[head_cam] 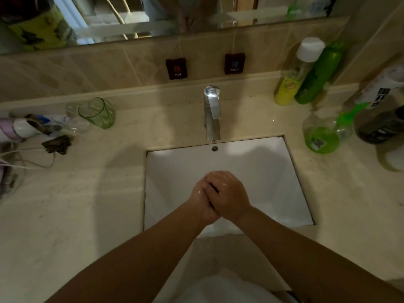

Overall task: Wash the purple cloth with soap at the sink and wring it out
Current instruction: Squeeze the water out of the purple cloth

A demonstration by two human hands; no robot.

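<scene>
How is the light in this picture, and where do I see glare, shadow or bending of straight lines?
Head view: dim, warm light overall; the white rectangular sink basin is brightest. Glare sits on top of the chrome faucet and on the wet right hand, clasped over the left hand. A soft shadow falls on the beige marble countertop left of the basin. The wide lens bends the counter edges; the corners look darker and softer.

Hands clasped over sink [273,171], wet and shiny: right hand [228,196] folded over left hand [202,202]. Thin dark sliver between palms; could not tell what it was. Tap [211,112] behind basin, no stream seen. HOT tag [176,68] and COLD tag [234,63] on tiled wall. Green glass [98,112] left on counter [76,215]. Yellow bottle [293,84], green bottle [319,75] touching, right rear; clear bottle [323,136] with green liquid near basin corner.
</scene>
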